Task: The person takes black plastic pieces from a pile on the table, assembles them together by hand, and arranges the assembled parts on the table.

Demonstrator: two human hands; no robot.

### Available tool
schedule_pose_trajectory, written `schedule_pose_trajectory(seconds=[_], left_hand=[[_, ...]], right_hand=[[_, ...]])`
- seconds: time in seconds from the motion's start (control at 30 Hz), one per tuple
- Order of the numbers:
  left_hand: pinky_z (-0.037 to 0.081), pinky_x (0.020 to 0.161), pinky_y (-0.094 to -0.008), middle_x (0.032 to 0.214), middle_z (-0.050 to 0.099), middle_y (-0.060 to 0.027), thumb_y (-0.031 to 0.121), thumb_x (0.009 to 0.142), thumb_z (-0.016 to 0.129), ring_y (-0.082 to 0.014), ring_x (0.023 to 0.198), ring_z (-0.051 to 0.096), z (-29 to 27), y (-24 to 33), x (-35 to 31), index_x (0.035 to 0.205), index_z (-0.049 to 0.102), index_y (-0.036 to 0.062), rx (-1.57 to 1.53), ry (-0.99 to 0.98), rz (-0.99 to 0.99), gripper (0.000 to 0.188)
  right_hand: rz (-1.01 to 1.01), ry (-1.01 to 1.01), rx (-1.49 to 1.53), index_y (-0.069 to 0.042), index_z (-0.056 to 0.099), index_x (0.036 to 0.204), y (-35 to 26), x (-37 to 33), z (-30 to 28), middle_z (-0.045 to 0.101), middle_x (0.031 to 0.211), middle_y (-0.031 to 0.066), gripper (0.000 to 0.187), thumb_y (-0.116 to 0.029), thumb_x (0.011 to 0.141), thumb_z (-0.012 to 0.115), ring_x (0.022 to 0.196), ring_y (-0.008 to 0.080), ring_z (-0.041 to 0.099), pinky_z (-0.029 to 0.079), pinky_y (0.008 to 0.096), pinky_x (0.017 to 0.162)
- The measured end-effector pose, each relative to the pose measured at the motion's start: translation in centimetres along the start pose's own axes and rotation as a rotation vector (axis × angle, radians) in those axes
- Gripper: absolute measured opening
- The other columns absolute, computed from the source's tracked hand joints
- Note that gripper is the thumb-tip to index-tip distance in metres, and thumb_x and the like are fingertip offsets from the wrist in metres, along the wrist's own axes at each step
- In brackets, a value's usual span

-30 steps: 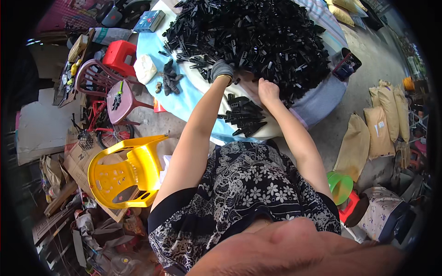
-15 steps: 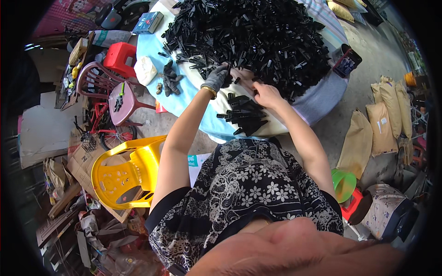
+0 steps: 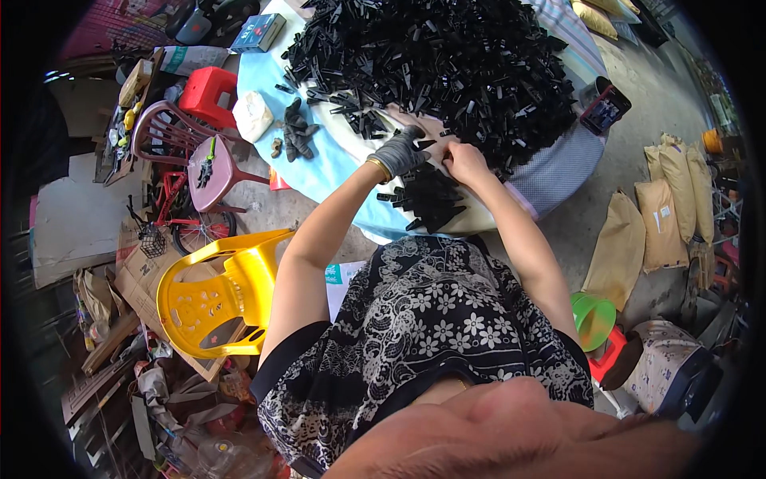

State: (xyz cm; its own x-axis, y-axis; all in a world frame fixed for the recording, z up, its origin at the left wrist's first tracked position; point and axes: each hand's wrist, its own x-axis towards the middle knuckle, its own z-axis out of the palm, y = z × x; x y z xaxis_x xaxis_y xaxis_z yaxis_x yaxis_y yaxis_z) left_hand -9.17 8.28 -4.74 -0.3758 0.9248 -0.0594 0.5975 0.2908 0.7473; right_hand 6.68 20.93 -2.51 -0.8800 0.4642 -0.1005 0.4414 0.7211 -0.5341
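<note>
A big heap of small black plastic pieces point(image 3: 447, 64), narrow and pointed like clips, covers most of the cloth-topped round table point(image 3: 343, 191). My left hand point(image 3: 403, 153), in a grey glove, is closed over the table's near side with a pointed black plastic piece point(image 3: 427, 145) sticking out from its fingers. Close on its right, my bare right hand point(image 3: 467, 164) has thumb and fingers pinched together; what they hold is too small to make out. Just below both hands lies a smaller group of black pieces point(image 3: 431, 203), roughly lined up side by side.
Left on the table lie a dark glove point(image 3: 298, 132), a white crumpled bag point(image 3: 253, 116) and a blue box point(image 3: 259, 33). A phone point(image 3: 606, 110) leans at the right edge. A yellow chair point(image 3: 211, 307) stands at my left; brown sacks point(image 3: 662, 227) stand at right.
My left hand has moved right and nearer to me, away from the heap's edge and over the smaller group. My right hand has shifted slightly; the two hands are closer together.
</note>
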Motion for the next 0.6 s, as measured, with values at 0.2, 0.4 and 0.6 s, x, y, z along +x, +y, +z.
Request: schedule_pose_trajectory(seconds=[0.2,0.4,0.6], left_hand=[[0.046,0.075,-0.0435,0.097,0.057,-0.0220,0.020,0.077,0.062,-0.0373,0.084,0.057,-0.4,2.7,1.1,0.100,0.056,0.0076,0.430,-0.039,0.074,0.027],[0.047,0.075,-0.0435,0.101,0.056,-0.0217,0.018,0.082,0.056,-0.0383,0.088,0.058,0.1,3.4,0.9,0.109,0.050,0.0072,0.471,-0.125,0.142,0.030],[0.047,0.071,-0.0464,0.094,0.060,-0.0204,0.021,0.081,0.057,-0.0376,0.086,0.059,0.9,2.6,0.6,0.109,0.050,0.0068,0.372,-0.080,0.138,0.032]], right_hand=[[-0.024,0.095,-0.072,-0.003,0.061,0.085,0.5,-0.7,0.6,0.062,0.080,0.0162,0.023,-0.024,0.077,0.064,0.076,0.0336,0.061,0.049,0.0427,0.068],[-0.048,0.259,-0.018,-0.004,0.061,0.083,1.6,-1.1,2.2,0.058,0.082,0.0135,0.017,-0.020,0.078,0.063,0.072,0.0339,0.060,0.049,0.0422,0.063],[-0.087,0.256,-0.045,-0.004,0.059,0.083,1.4,-1.4,1.7,0.057,0.081,0.0129,0.016,-0.018,0.077,0.064,0.071,0.0340,0.060,0.049,0.0424,0.061]])
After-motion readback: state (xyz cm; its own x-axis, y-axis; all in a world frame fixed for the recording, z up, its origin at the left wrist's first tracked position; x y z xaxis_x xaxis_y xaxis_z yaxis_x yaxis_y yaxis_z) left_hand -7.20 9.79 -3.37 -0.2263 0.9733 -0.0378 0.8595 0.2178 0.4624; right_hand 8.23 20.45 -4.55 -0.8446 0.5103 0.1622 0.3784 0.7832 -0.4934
